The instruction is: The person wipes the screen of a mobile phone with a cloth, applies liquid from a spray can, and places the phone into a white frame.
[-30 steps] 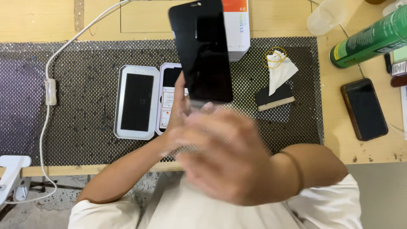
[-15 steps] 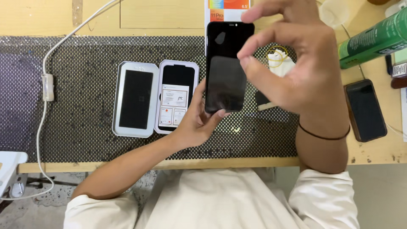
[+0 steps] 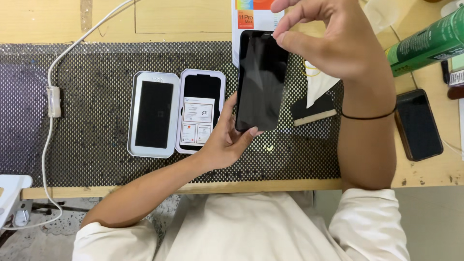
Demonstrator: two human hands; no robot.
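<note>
A black smartphone (image 3: 261,79) with a dark screen is held upright above the mat. My left hand (image 3: 227,137) grips its lower edge from the left and underneath. At the phone's top right corner, my right hand (image 3: 333,41) pinches with thumb and forefinger; what it pinches is too thin to make out. A black band circles the right wrist. To the left lies an open white hinged tray (image 3: 176,113), one half with a black panel, the other with a black sheet and a white card.
A black perforated mat (image 3: 87,135) covers the wooden desk (image 3: 183,17). A white cable (image 3: 50,96) runs down the left. A second dark phone (image 3: 418,123) lies at right, a green can (image 3: 427,43) above it, a white cloth and black scraper (image 3: 314,108) behind the right forearm.
The phone has dropped lower and steadied in my left hand. My right hand rose from a blurred position in front of it to the phone's top right corner.
</note>
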